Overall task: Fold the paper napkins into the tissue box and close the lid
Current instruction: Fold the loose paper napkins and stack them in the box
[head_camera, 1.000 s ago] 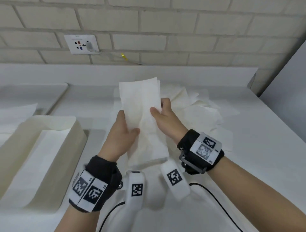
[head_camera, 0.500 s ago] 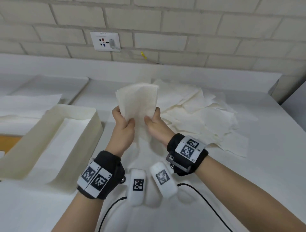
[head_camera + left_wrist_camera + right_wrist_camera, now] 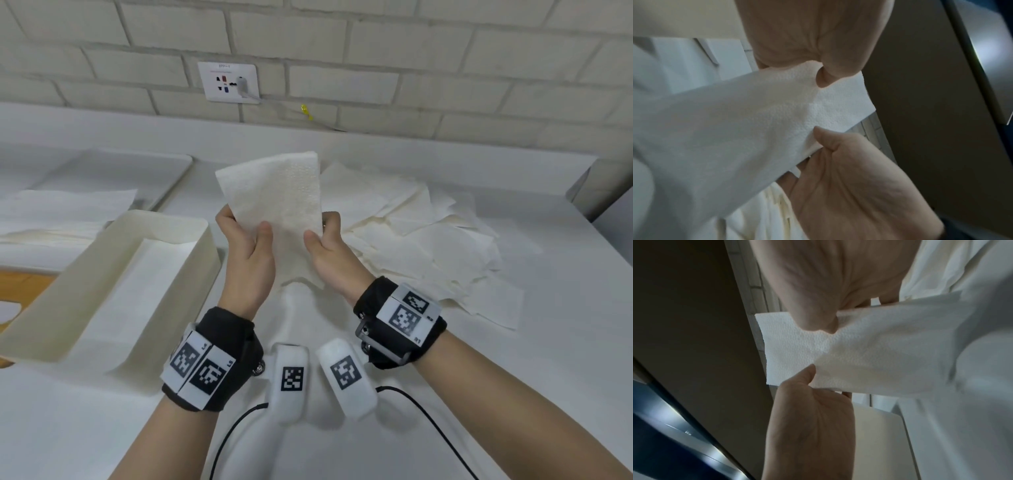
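I hold a folded white paper napkin (image 3: pixel 277 198) upright above the table, between both hands. My left hand (image 3: pixel 253 233) pinches its left edge with the thumb in front. My right hand (image 3: pixel 318 236) pinches the right edge the same way. In the left wrist view the napkin (image 3: pixel 756 121) runs between my left hand (image 3: pixel 824 78) above and my right hand (image 3: pixel 818 134) below. The right wrist view shows the napkin (image 3: pixel 859 353) between both thumbs. The open cream tissue box (image 3: pixel 191 240) stands left of my hands, lined with flat napkins.
A loose pile of unfolded napkins (image 3: pixel 428 240) covers the table to the right of my hands. A flat white panel (image 3: pixel 137 164) and more sheets (image 3: pixel 68 205) lie at the back left. Two white tagged pods (image 3: pixel 291 377) with black cables sit between my wrists.
The napkin was a long strip hanging down a second ago; it is now shorter and doubled over. Both hands have shifted their hold to its side edges.
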Action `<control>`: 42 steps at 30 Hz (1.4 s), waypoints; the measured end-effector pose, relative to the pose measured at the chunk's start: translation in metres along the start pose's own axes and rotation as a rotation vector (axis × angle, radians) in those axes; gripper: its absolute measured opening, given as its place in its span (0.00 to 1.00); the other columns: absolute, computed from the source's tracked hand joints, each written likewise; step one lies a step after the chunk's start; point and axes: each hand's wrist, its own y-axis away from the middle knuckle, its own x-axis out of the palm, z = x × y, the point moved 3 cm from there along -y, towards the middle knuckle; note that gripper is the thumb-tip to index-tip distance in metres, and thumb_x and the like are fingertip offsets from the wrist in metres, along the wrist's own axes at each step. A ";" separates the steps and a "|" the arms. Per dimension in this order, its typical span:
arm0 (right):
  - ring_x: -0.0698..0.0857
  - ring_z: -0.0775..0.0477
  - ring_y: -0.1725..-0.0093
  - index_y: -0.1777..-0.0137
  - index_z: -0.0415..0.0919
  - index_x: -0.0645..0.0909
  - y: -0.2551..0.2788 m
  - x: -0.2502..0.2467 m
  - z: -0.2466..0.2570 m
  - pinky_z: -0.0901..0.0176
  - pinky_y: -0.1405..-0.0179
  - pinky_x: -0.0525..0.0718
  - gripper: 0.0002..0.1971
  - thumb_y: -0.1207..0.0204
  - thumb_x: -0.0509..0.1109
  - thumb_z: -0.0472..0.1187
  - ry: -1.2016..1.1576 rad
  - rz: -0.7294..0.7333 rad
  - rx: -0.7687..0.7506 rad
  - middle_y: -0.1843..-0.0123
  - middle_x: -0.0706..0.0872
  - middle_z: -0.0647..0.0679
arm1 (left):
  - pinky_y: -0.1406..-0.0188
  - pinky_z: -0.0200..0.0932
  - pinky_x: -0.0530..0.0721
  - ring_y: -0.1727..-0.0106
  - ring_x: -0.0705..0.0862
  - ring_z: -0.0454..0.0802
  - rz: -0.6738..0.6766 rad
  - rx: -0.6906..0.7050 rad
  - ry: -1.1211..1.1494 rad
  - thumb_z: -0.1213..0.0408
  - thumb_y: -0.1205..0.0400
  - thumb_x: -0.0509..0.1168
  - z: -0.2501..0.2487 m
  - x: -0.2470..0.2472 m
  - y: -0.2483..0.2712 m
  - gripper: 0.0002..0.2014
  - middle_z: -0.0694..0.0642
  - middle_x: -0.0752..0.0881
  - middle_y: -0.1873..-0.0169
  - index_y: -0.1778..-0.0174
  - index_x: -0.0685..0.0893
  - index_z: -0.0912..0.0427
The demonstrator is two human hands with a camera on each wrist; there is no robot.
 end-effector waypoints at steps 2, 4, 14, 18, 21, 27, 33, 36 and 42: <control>0.77 0.53 0.46 0.30 0.38 0.56 0.001 0.002 -0.003 0.65 0.49 0.71 0.17 0.15 0.54 0.37 0.004 0.015 0.003 0.45 0.75 0.53 | 0.56 0.19 0.75 0.52 0.76 0.20 0.018 -0.009 -0.001 0.79 0.15 0.50 0.002 0.001 -0.001 0.14 0.45 0.70 0.44 0.39 0.57 0.58; 0.76 0.53 0.43 0.29 0.37 0.56 0.001 0.005 -0.010 0.65 0.46 0.70 0.18 0.16 0.56 0.37 0.031 0.033 0.020 0.41 0.74 0.52 | 0.56 0.17 0.74 0.47 0.75 0.26 0.031 -0.031 -0.038 0.81 0.17 0.50 0.009 0.003 0.000 0.16 0.50 0.70 0.39 0.39 0.57 0.58; 0.82 0.38 0.44 0.34 0.35 0.65 -0.012 -0.007 -0.002 0.50 0.44 0.80 0.14 0.18 0.57 0.33 0.245 -0.021 -0.091 0.42 0.82 0.37 | 0.51 0.36 0.80 0.50 0.81 0.37 -0.004 0.027 0.115 0.68 0.15 0.59 -0.002 -0.008 -0.007 0.10 0.49 0.77 0.47 0.49 0.67 0.48; 0.80 0.37 0.40 0.31 0.34 0.69 -0.019 -0.035 0.013 0.62 0.50 0.73 0.16 0.18 0.57 0.34 0.563 0.025 -0.148 0.38 0.81 0.37 | 0.64 0.29 0.79 0.69 0.80 0.33 -0.112 0.125 0.090 0.78 0.20 0.65 -0.008 -0.028 -0.010 0.20 0.48 0.82 0.56 0.49 0.70 0.46; 0.80 0.37 0.43 0.36 0.37 0.74 -0.024 -0.047 0.019 0.52 0.47 0.79 0.14 0.19 0.57 0.34 0.774 0.072 -0.141 0.42 0.82 0.39 | 0.62 0.29 0.78 0.63 0.80 0.35 -0.053 0.110 -0.170 0.79 0.24 0.67 0.005 -0.030 -0.009 0.20 0.44 0.82 0.56 0.49 0.75 0.48; 0.81 0.38 0.45 0.32 0.42 0.71 -0.024 -0.039 0.027 0.56 0.59 0.70 0.18 0.20 0.56 0.32 1.244 0.170 -0.180 0.43 0.80 0.42 | 0.58 0.30 0.76 0.54 0.79 0.39 -0.014 -0.120 -0.230 0.76 0.21 0.64 0.036 -0.020 0.003 0.14 0.43 0.79 0.55 0.42 0.73 0.58; 0.80 0.39 0.49 0.37 0.39 0.71 -0.020 -0.018 0.006 0.55 0.60 0.66 0.14 0.21 0.54 0.30 1.368 0.285 -0.175 0.43 0.79 0.42 | 0.45 0.44 0.77 0.41 0.80 0.53 -0.002 -0.303 -0.179 0.75 0.18 0.61 0.053 -0.020 0.004 0.13 0.57 0.81 0.43 0.40 0.73 0.58; 0.78 0.40 0.53 0.39 0.38 0.72 -0.023 -0.023 0.015 0.55 0.61 0.65 0.13 0.21 0.54 0.30 1.354 0.206 -0.216 0.45 0.79 0.43 | 0.46 0.42 0.78 0.43 0.81 0.51 -0.013 -0.273 -0.137 0.77 0.19 0.61 0.048 -0.020 0.001 0.13 0.56 0.82 0.44 0.41 0.74 0.58; 0.80 0.39 0.52 0.33 0.38 0.68 -0.013 -0.012 0.001 0.55 0.64 0.65 0.18 0.22 0.54 0.29 1.364 0.283 -0.179 0.41 0.79 0.42 | 0.44 0.48 0.80 0.44 0.82 0.55 0.029 -0.298 -0.192 0.80 0.23 0.64 0.053 -0.016 0.002 0.17 0.57 0.82 0.47 0.45 0.73 0.57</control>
